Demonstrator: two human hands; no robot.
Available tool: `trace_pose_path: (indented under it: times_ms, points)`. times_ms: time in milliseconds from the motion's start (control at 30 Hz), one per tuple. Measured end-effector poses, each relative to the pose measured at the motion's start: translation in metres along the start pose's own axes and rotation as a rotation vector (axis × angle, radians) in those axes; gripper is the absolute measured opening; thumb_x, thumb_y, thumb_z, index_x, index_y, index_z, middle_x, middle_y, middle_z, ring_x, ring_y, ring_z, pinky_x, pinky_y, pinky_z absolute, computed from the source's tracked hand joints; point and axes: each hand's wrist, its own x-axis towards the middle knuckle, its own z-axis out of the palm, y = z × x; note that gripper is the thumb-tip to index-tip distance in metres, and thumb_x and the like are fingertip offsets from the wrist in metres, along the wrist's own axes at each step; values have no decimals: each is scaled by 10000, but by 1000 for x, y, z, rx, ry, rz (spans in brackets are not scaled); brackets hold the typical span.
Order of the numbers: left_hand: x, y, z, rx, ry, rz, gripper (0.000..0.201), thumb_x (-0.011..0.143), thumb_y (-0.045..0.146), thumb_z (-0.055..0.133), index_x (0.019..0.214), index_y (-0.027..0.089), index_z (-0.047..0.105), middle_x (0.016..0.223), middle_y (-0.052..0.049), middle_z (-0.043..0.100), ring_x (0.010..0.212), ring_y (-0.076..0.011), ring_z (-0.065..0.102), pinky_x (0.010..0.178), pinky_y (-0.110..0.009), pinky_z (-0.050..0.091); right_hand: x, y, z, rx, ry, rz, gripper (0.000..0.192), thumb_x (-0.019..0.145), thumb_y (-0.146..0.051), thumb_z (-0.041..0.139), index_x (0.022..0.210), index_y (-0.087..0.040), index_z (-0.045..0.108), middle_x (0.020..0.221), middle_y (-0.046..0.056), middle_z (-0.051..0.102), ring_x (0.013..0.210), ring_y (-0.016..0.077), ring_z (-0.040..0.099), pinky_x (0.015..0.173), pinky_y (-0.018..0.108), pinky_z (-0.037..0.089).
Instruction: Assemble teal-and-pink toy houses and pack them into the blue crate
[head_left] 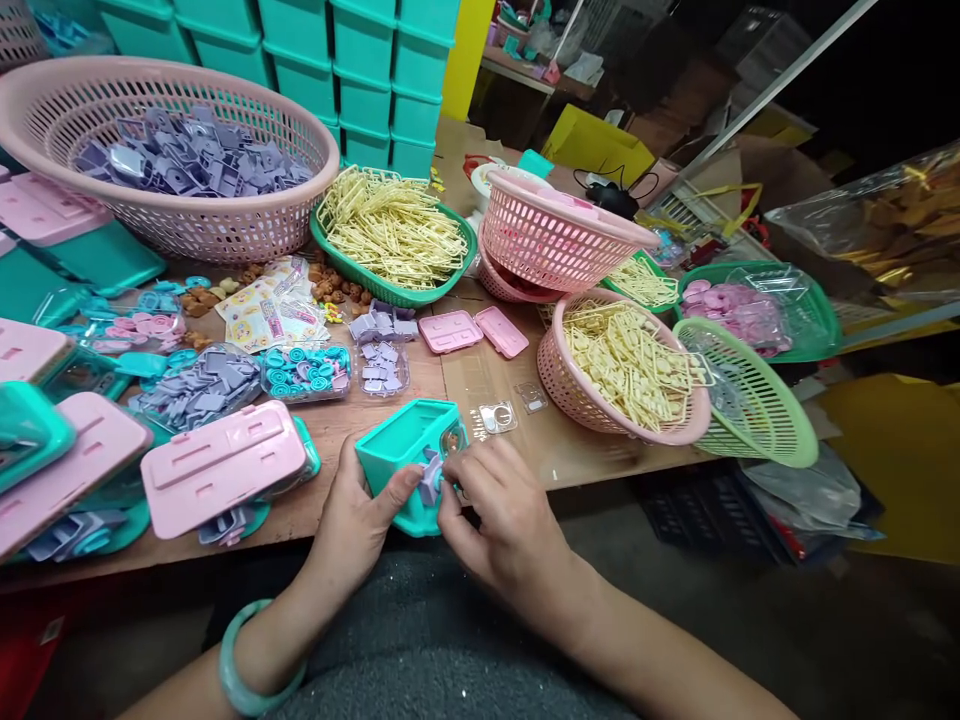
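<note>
Teal box: an open-topped teal plastic box (409, 435), held tilted at the near edge of the wooden worktop (427, 378), between both hands.
Purple piece: a small purple plastic piece (430, 478) set against the box's side; whether it is seated cannot be told.
Left hand: box gripped by the left hand (367, 505), thumb pressed toward the piece, other fingers mostly hidden behind the wall.
Right hand: thumb and forefinger of the right hand (491, 500) pinched on the piece's outer end; exact contact partly hidden.
Progress: judged partway; piece brought to the wall, top not yet lidded. Purple and teal fittings are seen below pink-lidded teal boxes (221, 465) at the left.
Pink lids: two flat pink plastic panels (450, 332) laid beyond the box, unattached.
Parts trays: teal spiral plastic pieces (306, 372) and flat purple plastic pieces (382, 368) kept in clear trays, near.
Baskets: pale-yellow plastic frames (394, 240) heaped in a green basket (409, 294), farther back.
</note>
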Motion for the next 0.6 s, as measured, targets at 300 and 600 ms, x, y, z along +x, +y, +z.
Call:
trace_pose_path:
  times_ms: [300,600]
  points:
    - [18,-4,-9,-161,-116,-160,489,843,609,692,1091,198,597,1006,-44,707,1023,-263,653,876,-363,528,-8,45,24,524,327,394,166,1017,-366,536,1063,-235,625,1065,71,652,1034,214,620,917,363,500]
    - [34,-1,-12,35,-212,90,710,672,407,864,1290,218,570,1290,-118,677,1249,-342,596,1027,-387,472,-11,79,51,847,203,470,445,1068,-544,333,1232,-241,614,1192,86,688,1134,220,650,1001,369,513]
